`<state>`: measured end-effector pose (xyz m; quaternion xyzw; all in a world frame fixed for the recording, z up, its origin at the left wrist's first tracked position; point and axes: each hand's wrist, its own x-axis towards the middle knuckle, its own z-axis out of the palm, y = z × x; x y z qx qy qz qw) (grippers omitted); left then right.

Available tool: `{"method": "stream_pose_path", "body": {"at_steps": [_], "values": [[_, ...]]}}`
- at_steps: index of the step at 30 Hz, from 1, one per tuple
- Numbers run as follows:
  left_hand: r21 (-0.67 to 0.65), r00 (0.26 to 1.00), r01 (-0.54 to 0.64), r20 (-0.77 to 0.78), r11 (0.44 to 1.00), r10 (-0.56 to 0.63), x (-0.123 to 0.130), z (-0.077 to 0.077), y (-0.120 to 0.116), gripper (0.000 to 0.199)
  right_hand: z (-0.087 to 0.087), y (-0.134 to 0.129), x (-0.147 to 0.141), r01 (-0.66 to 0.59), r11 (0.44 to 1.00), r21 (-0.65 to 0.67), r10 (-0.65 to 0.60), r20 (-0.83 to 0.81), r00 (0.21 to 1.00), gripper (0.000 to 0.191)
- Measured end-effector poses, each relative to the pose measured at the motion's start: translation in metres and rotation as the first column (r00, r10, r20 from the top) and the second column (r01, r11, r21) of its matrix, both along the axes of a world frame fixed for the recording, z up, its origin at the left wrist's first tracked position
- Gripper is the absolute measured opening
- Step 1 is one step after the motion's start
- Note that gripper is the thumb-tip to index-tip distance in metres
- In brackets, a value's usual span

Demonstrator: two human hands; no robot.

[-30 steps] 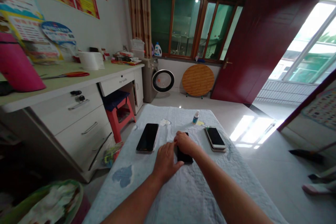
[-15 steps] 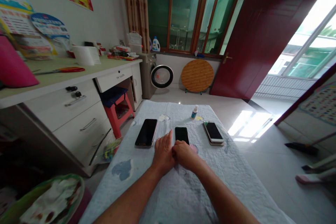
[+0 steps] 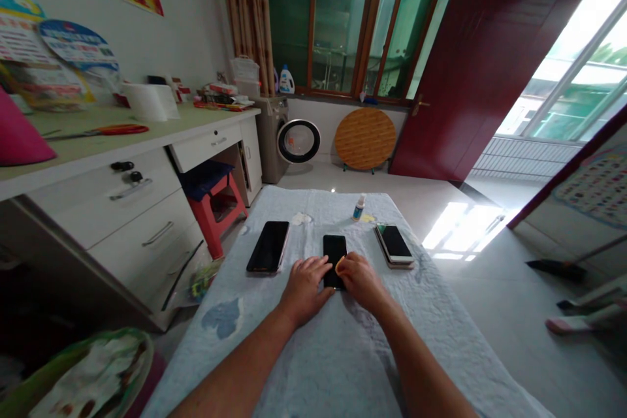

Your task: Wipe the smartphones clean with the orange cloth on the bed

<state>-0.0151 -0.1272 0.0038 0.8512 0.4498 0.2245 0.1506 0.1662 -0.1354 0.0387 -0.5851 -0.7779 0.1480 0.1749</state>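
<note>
A black smartphone (image 3: 334, 248) lies screen up between my hands on the blue cloth. My left hand (image 3: 304, 284) is at its left side, fingers stretched out, with fingertips and thumb on the phone's edge. Over the right part of the screen, my right hand (image 3: 362, 281) pinches a small thin yellow-orange piece (image 3: 339, 266); its material is too small to make out. The hand hides part of the phone's right side. To the left lies a larger black smartphone (image 3: 268, 247). A white-framed smartphone (image 3: 394, 243) rests on another flat thing at the right.
The pale blue quilted cloth (image 3: 313, 366) covers the table. A small spray bottle (image 3: 359, 208) stands near its far edge. A desk with drawers (image 3: 132, 196) and a red stool (image 3: 220, 209) are at the left. A bin (image 3: 142, 379) stands at the lower left.
My hands have moved apart from their position together at the phone's lower end. The left now lies along the phone's side, the right is over the screen, and the yellow-orange piece shows.
</note>
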Motion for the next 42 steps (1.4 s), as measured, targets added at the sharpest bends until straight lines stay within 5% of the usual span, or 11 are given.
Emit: {"method": "stream_pose_path", "body": {"at_steps": [6, 14, 23, 33, 42], "values": [[0.006, 1.000, -0.009, 0.014, 1.000, 0.009, 0.000, 0.000, 0.000, 0.047, 0.005, 0.000, 0.006, -0.133, 0.985, -0.109, 0.119, -0.126, 0.985, 0.024], [-0.023, 1.000, 0.009, 0.007, 1.000, -0.009, 0.001, 0.007, -0.001, 0.048, -0.013, 0.027, 0.004, 0.107, 0.994, -0.021, -0.108, -0.035, 0.994, 0.028], [-0.050, 1.000, 0.005, 0.007, 0.999, -0.005, 0.002, 0.011, -0.003, 0.048, -0.017, 0.085, -0.002, 0.171, 0.983, 0.060, -0.176, 0.088, 0.980, 0.030], [-0.025, 1.000, 0.021, 0.015, 0.999, -0.021, 0.002, 0.012, -0.003, 0.047, -0.024, 0.093, -0.029, -0.021, 0.995, 0.101, 0.000, 0.204, 0.979, 0.030], [-0.003, 0.999, -0.028, -0.024, 1.000, 0.028, 0.004, 0.012, -0.006, 0.046, -0.015, 0.119, -0.030, -0.027, 0.999, 0.038, 0.014, 0.308, 0.951, 0.031]]}}
